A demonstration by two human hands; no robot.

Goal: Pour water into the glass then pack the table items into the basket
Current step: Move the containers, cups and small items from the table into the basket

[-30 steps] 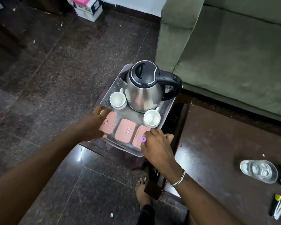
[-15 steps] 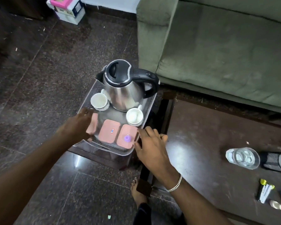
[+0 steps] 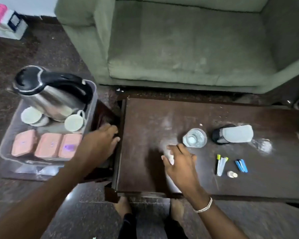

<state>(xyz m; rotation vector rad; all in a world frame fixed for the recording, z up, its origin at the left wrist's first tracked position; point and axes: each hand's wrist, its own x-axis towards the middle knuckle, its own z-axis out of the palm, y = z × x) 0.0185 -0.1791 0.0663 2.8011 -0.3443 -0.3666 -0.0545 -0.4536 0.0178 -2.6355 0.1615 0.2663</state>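
— What are the hands doing?
— Right hand [image 3: 179,163], fingers spread and empty, is hovering just before the water glass [image 3: 194,137]; left hand [image 3: 100,144], also loose and empty, is lying beside the basket [image 3: 91,107].
— Which is nearer?
— The right; the glass is sitting upright just beyond it on the tabletop [image 3: 145,118].
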